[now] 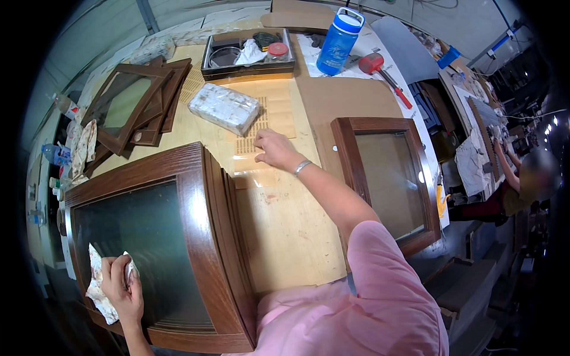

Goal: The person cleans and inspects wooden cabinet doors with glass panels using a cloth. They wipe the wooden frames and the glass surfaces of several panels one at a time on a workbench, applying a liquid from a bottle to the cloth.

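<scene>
My left hand [122, 288] is closed on a crumpled, stained white rag [101, 296]. It rests at the near left corner of a brown wood-framed glass door panel [196, 225], the top one of a stack. My right hand [276, 149] reaches over the worktable, thumb and curled fingers apart with a gap between them. Beneath it lies a pale sheet of small printed labels [244, 145]. Whether the fingertips touch the sheet, I cannot tell. A white speckled block-shaped package [224, 108] sits just beyond that hand.
Another framed glass panel [386, 178] lies at right on cardboard. Several brown frames [127, 104] overlap at far left. At the back are a black-edged tray [249, 74] of odds and ends, a blue bottle [339, 44] and a red-headed mallet [386, 77]. A co-worker [516, 184] is at far right.
</scene>
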A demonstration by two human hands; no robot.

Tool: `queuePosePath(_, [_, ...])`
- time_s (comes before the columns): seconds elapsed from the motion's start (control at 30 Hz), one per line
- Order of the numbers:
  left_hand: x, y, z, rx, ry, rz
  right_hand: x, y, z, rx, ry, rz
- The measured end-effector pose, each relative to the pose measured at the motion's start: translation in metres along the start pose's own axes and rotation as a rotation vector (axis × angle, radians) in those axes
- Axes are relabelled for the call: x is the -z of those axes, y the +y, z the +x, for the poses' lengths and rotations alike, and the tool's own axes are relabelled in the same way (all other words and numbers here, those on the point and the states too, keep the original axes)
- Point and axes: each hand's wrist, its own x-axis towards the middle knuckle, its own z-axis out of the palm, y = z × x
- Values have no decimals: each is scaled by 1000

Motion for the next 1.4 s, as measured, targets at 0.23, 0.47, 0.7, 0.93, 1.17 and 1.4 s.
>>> queuePosePath(0.23, [1, -1, 1, -13, -1, -1, -5, 1, 6, -20, 19, -35])
queuePosePath(0.47, [-1, 0, 1, -7, 3, -15, -11, -2, 5, -118, 53, -10])
queuePosePath(0.7, [0, -1, 1, 8, -3, -21, -5, -9, 14, -270, -10, 41])
queuePosePath(0.93, [1, 0, 2, -5, -3, -25, -6, -13, 14, -321, 4, 84])
queuePosePath(1.17, [1, 0, 3, -9, -3, -29, -14, -3, 12, -229, 75, 98])
queuePosePath(1.4, [1, -1, 1, 15, -6, -41, -4, -3, 16, -309, -51, 162])
